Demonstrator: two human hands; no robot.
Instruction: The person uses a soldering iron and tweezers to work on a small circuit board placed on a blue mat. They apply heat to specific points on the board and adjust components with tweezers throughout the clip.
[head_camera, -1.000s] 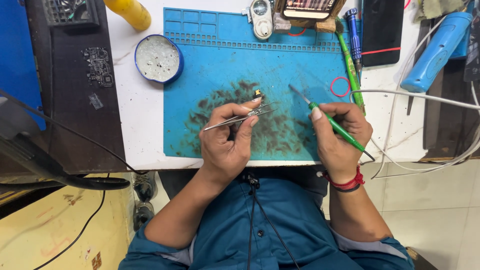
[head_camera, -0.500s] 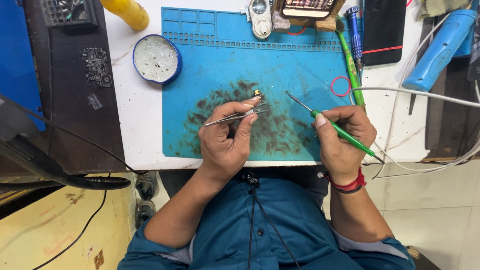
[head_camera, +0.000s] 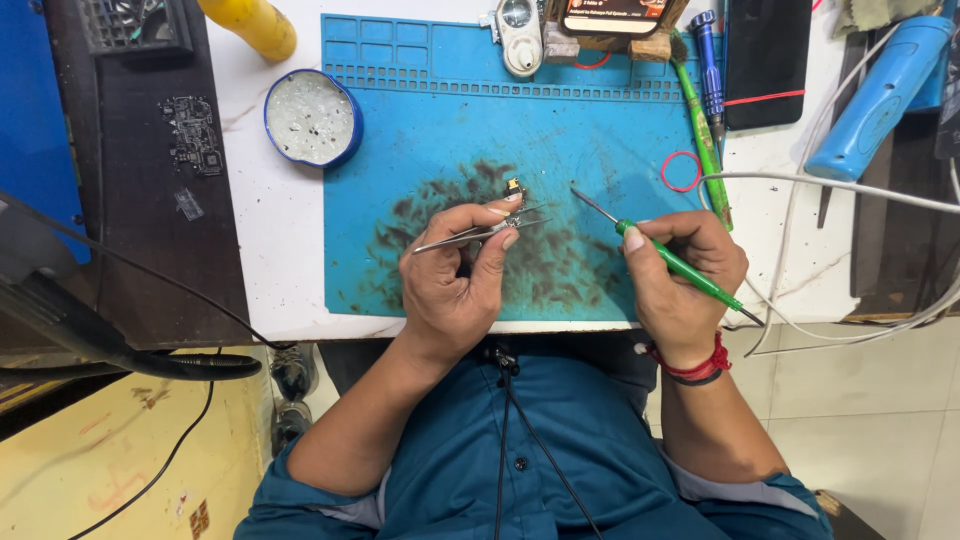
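The left hand (head_camera: 455, 280) is curled with thumb and forefinger pressed together on a pair of metal tweezers (head_camera: 478, 233), which lies nearly level across the fingertips with its points toward the right. Just above those fingertips, at the forefinger's end, sits a small dark and gold component (head_camera: 515, 187); whether the tweezer tips actually touch it cannot be told.

The right hand (head_camera: 680, 280) is closed around a green-handled screwdriver (head_camera: 672, 262), pinching it like a pen. Its thin metal shaft slants up and left out of the grip, the tip standing a little to the right of the component and apart from it, with bare mat between.

Both hands rest over the blue work mat (head_camera: 420, 130), on its dark-stained middle patch. Beyond the left grip, up and to its left, a round blue tin (head_camera: 310, 118) sits just off the mat's edge. Beyond the right grip, a red rubber band (head_camera: 682, 171) lies by the mat's right edge, and farther out a blue cylindrical tool (head_camera: 880, 95).
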